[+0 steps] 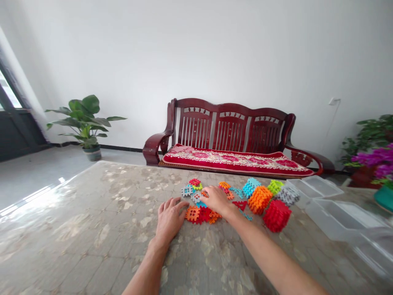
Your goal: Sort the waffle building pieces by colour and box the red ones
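Observation:
My left hand point(170, 215) rests on the table with its fingers loosely spread, the tips beside an orange interlocking plastic tile point(192, 214). My right hand point(215, 198) reaches into the loose tiles; its thumb and forefinger close about a small orange tile point(204, 194). Just left of those fingertips is a grey tile point(195, 197). Another grey tile point(186, 190) and a red tile point(194, 181) lie farther back. A dark red tile point(204, 214) sits between my hands, partly overlapped by others. My right hand and wrist hide some pieces.
Stacked tiles stand to the right: blue point(251, 187), orange point(260, 200), red point(276, 216), green point(275, 187) and grey point(287, 193). Clear plastic containers point(334, 217) lie beyond them. Behind the table point(101, 246) is a wooden bench point(230, 123). Purple flowers point(376, 162) stand at far right.

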The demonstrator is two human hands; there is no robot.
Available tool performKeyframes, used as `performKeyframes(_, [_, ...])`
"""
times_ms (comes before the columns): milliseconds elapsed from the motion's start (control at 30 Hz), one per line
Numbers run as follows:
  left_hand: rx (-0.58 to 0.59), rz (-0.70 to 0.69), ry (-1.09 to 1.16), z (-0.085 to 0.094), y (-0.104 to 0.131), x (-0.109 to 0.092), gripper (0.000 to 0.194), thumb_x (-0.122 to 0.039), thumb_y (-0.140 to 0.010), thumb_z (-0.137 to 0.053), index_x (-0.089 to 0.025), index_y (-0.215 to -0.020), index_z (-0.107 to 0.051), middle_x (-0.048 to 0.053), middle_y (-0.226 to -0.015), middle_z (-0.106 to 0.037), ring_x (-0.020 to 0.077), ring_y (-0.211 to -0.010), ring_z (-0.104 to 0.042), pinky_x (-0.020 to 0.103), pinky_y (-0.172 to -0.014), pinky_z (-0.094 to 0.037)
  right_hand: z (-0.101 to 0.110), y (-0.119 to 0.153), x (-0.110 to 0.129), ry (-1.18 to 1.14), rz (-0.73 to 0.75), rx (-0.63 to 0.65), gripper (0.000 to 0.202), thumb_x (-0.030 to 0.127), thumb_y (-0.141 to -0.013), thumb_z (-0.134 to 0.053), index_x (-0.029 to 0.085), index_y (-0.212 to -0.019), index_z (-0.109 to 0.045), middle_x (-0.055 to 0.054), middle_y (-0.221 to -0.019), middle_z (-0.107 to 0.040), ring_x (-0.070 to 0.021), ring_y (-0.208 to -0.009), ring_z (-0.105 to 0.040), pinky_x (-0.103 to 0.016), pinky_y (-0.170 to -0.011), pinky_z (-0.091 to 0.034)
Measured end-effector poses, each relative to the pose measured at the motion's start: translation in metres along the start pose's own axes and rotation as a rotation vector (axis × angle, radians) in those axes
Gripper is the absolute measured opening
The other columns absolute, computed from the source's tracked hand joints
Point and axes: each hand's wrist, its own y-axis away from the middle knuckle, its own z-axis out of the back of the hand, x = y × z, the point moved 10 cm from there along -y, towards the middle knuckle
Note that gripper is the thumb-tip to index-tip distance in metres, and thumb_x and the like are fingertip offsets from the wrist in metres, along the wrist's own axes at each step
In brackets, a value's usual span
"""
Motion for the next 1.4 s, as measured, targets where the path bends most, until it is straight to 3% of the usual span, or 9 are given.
performKeyframes(133, [-0.012, 0.004, 0.006, 0.0, 0.0, 0.001, 0.03, -0.028, -0.085, -0.053, -0.037, -0.11, -0.068, -0.001, -0.13, -0.06, 0.0245, -0.128, -0.045, 0.044, -0.108, -0.027, -0.008, -0.007, 0.018, 0.083, -0.028, 0.019, 0.045, 0.052, -0.075, -0.063, 0.02, -0.106, -0.067, -0.011, -0.108, -0.067, -0.0251, -0.104, -0.06, -0.032, -0.086, -0.043])
performKeyframes(267, [-0.028, 0.027, 0.027, 0.002, -0.001, 0.003, 0.029, -0.027, -0.085, -0.052, -0.034, -0.108, -0.068, -0.001, -0.128, -0.062, 0.0225, -0.127, -0.047, 0.043, -0.108, -0.028, -0.015, -0.01, 0.016, 0.085, -0.058, 0.019, 0.043, 0.045, -0.072, -0.066, 0.021, -0.107, -0.066, -0.01, -0.109, -0.066, -0.0245, -0.102, -0.06, -0.031, -0.083, -0.044])
performKeyframes(433, [-0.067, 0.094, 0.08, 0.006, -0.003, 0.011, 0.031, -0.023, -0.086, -0.048, -0.029, -0.11, -0.067, 0.002, -0.125, -0.063, 0.0197, -0.116, -0.055, 0.038, -0.106, -0.032, -0.017, -0.006, 0.009, 0.028, -0.02, -0.015, 0.034, 0.029, -0.082, -0.056, 0.027, -0.116, -0.062, -0.003, -0.111, -0.068, -0.0187, -0.102, -0.061, -0.026, -0.082, -0.042])
performKeyframes(667, [-0.13, 0.201, 0.115, 0.011, -0.003, 0.021, 0.036, -0.019, -0.085, -0.045, -0.026, -0.115, -0.066, 0.006, -0.123, -0.063, 0.0214, -0.113, -0.058, 0.036, -0.1, -0.039, -0.007, -0.011, 0.002, 0.013, -0.018, -0.041, 0.028, 0.033, -0.089, -0.047, 0.029, -0.102, -0.071, -0.002, -0.103, -0.07, -0.0171, -0.098, -0.061, -0.025, -0.079, -0.041])
performKeyframes(1000, [-0.241, 0.421, 0.095, 0.023, 0.002, 0.043, 0.042, -0.021, -0.085, -0.043, -0.025, -0.124, -0.059, 0.007, -0.128, -0.06, 0.0243, -0.116, -0.055, 0.039, -0.099, -0.038, -0.031, -0.036, 0.033, 0.037, 0.032, 0.008, 0.029, 0.03, -0.079, -0.057, 0.03, -0.104, -0.072, -0.005, -0.106, -0.067, -0.0212, -0.102, -0.056, -0.03, -0.083, -0.041])
performKeyframes(1133, [-0.232, 0.416, 0.051, 0.022, 0.002, 0.041, 0.044, -0.021, -0.085, -0.042, -0.024, -0.126, -0.058, 0.008, -0.13, -0.059, 0.0256, -0.118, -0.053, 0.041, -0.102, -0.036, -0.033, -0.034, 0.043, 0.026, 0.089, 0.003, 0.03, 0.029, -0.08, -0.056, 0.034, -0.106, -0.07, -0.001, -0.11, -0.066, -0.0186, -0.106, -0.053, -0.027, -0.088, -0.039])
performKeyframes(1400, [-0.205, 0.384, 0.016, 0.02, 0.002, 0.036, 0.044, -0.022, -0.086, -0.041, -0.024, -0.127, -0.058, 0.008, -0.132, -0.058, 0.0255, -0.124, -0.048, 0.042, -0.107, -0.031, -0.039, -0.035, 0.053, 0.059, 0.091, 0.025, 0.031, 0.036, -0.078, -0.06, 0.029, -0.107, -0.068, -0.005, -0.114, -0.064, -0.0225, -0.11, -0.052, -0.032, -0.09, -0.039])
